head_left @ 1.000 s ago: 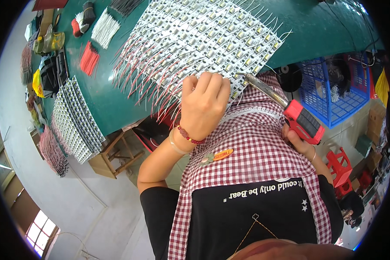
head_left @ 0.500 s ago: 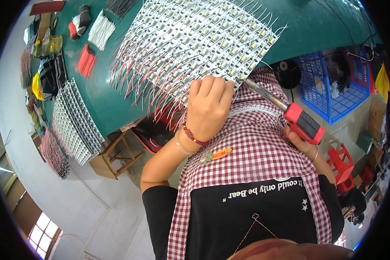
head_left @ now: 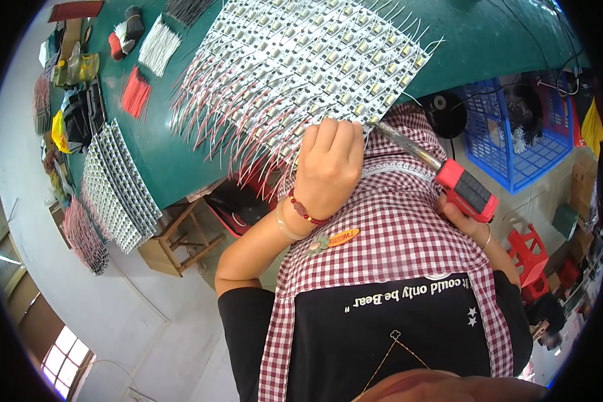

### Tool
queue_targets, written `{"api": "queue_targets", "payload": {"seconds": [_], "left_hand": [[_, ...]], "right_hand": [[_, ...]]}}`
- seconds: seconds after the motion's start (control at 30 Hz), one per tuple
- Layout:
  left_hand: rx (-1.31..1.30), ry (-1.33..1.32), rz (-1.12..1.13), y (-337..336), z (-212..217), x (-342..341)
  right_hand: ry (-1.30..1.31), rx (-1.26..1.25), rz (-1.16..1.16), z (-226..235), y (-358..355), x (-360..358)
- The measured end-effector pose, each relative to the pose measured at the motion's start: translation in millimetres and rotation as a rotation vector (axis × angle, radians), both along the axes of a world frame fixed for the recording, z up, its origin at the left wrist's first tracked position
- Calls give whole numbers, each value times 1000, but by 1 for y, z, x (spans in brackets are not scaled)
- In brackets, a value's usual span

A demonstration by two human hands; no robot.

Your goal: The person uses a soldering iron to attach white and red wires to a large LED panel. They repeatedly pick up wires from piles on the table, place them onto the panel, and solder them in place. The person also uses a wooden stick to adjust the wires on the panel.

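As judged from the tool and wires on view, the step in hand appears to be soldering a wire joint at the lower edge of the white panel of circuit boards set with small components (head_left: 308,74), located at upper centre of the frame on the green counter (head_left: 161,161). The right hand (head_left: 467,224), right of centre, is closed around the red-and-black handle of a soldering iron with a metal barrel (head_left: 465,191). The left hand (head_left: 329,161), at centre, has its fingers bent together at the panel's lower edge; the fingertips are hidden, so whether they pinch a wire cannot be told. The next move, in my judgement, calls for a steady tip at the joint and a still left hand. Iron orientation: long axis diagonal, handle toward lower right, tip toward upper left, ending at or just beside the panel's lower corner; contact cannot be confirmed. Panel orientation: set obliquely, one corner toward the apron; red and white wires (head_left: 211,124) fringe its lower-left side, mostly pointing down-left. Its upper part is cut off by the frame, so its long axis is undetermined.
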State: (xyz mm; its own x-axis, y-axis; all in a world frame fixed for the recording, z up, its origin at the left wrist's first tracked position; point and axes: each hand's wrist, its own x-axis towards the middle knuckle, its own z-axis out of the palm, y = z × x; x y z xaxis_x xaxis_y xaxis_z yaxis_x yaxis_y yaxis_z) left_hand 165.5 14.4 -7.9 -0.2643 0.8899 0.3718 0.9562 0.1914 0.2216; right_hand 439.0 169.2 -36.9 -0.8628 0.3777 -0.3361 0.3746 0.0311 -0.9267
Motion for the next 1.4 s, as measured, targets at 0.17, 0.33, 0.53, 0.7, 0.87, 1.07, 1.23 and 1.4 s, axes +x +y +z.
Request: {"api": "queue_targets", "payload": {"seconds": [0.17, 0.33, 0.53, 0.7, 0.87, 1.07, 1.23, 1.4], "left_hand": [[-30, 5, 3, 1, 2, 1], [-59, 22, 13, 1, 4, 3], [-103, 105, 40, -1, 10, 7], [-124, 104, 76, -9, 9, 8], [-123, 35, 86, -19, 10, 7], [-160, -46, 127, -44, 19, 15], [-124, -142, 41, -67, 42, -4], [18, -9, 301, -62, 44, -105]], "right_hand": [[-17, -85, -43, 1, 0, 5], [5, -39, -40, 3, 0, 0], [75, -136, -62, -7, 1, 6], [355, -379, -181, 13, 0, -39], [536, -468, -266, 35, 14, -100], [641, -789, -253, 40, 45, -160], [631, -942, -243, 37, 71, -203], [619, -1049, -204, 17, 75, -215]]}}
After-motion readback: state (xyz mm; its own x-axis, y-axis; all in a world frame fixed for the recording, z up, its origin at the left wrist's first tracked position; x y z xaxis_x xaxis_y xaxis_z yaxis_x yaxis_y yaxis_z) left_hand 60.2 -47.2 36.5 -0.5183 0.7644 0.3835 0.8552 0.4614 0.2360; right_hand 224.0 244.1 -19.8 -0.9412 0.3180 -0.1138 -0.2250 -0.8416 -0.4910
